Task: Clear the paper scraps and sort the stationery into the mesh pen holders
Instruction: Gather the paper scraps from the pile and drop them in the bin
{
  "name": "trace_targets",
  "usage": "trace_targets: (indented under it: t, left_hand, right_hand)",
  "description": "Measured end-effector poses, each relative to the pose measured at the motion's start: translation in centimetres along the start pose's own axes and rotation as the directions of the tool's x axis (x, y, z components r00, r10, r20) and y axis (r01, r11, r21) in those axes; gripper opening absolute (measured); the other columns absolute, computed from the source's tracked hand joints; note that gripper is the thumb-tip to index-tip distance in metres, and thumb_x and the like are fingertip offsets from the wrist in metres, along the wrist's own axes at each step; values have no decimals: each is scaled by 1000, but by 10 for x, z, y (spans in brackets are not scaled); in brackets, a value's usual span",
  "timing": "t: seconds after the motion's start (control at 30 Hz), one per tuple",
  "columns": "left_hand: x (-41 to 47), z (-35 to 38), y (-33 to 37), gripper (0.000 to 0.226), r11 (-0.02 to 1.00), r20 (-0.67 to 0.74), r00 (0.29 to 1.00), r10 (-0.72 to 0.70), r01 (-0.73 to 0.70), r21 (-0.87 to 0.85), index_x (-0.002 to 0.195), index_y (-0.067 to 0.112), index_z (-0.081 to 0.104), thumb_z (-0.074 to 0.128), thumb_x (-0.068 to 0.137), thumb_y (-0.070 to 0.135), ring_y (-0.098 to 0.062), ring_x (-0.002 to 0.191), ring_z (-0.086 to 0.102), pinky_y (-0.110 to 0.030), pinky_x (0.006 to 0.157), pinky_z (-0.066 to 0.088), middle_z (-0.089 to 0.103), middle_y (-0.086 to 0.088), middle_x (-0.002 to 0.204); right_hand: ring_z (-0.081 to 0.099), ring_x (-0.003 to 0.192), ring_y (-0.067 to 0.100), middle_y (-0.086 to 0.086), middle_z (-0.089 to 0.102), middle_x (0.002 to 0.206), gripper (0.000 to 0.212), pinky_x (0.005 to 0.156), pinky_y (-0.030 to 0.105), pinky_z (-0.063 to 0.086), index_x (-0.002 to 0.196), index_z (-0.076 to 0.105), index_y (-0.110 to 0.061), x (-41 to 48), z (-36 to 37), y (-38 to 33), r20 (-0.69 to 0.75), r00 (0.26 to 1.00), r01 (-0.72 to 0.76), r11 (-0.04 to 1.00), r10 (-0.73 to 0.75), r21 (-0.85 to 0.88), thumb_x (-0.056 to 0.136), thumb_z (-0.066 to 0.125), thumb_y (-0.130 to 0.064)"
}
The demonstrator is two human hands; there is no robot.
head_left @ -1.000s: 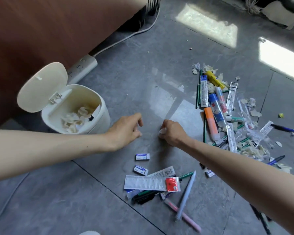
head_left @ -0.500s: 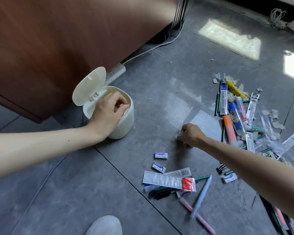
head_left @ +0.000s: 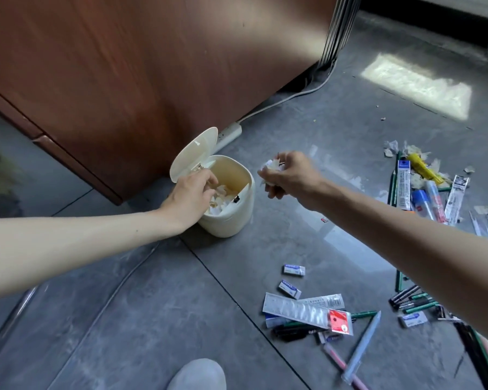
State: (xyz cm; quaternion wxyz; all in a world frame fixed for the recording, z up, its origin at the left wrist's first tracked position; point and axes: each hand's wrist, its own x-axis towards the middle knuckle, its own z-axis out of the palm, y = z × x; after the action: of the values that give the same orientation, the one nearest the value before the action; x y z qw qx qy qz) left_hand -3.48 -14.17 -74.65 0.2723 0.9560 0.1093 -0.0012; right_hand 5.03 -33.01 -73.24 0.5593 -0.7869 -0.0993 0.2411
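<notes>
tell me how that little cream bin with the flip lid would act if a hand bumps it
The cream bin looks like thin plastic holding only paper scraps, so it is probably light and would slide on the glossy floor. Its raised lid sits off to one side, so a knock there might tip it.

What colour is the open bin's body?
Cream, off-white; the small bin and its flipped-up lid match. Head view shows it, the only view.
</notes>
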Motion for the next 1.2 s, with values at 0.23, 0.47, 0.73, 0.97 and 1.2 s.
trace_targets:
  t: [0.23,0.47,0.73,0.97,1.2]
  left_hand:
    - [-4,-3,-1,20,997,-51,999,19,-23,-69,104,8,60,52,87,0,-11,73,48,-13,64,30,55,1,85]
    - [-4,-1,2,24,994,-105,994,32,-43,-104,109,8,55,48,88,-1,-12,78,47,-17,72,33,52,0,93]
    - [0,9,11,17,990,-64,994,87,-93,-106,106,9,54,48,91,3,-13,84,46,-17,72,30,50,0,96]
    - [4,20,13,11,992,-13,996,88,-89,-94,100,12,58,52,90,12,-14,80,48,-30,79,43,50,1,94]
    - [6,31,12,23,986,113,981,156,-147,-81,103,17,61,67,85,30,-14,80,52,-29,76,43,55,3,89]
  right_hand:
    - [55,47,15,7,58,61,21,39,21,44,81,54,-6,7,44,-16,126,992,32,994,-19,-105,78,75,-7]
    - [59,77,13,2,60,90,51,80,32,53,124,55,-10,8,48,-24,142,989,70,980,-43,-187,78,75,-17]
    - [40,133,33,21,43,143,48,111,42,33,138,40,-3,8,29,-20,213,976,-114,936,43,334,102,33,-34]
    - [61,55,12,7,56,70,22,48,21,51,106,62,5,33,-19,29,-252,960,-93,989,120,117,90,48,3]
    - [51,45,13,13,55,63,12,44,19,40,78,67,5,11,-72,121,-270,893,-450,756,361,-476,73,72,-4]
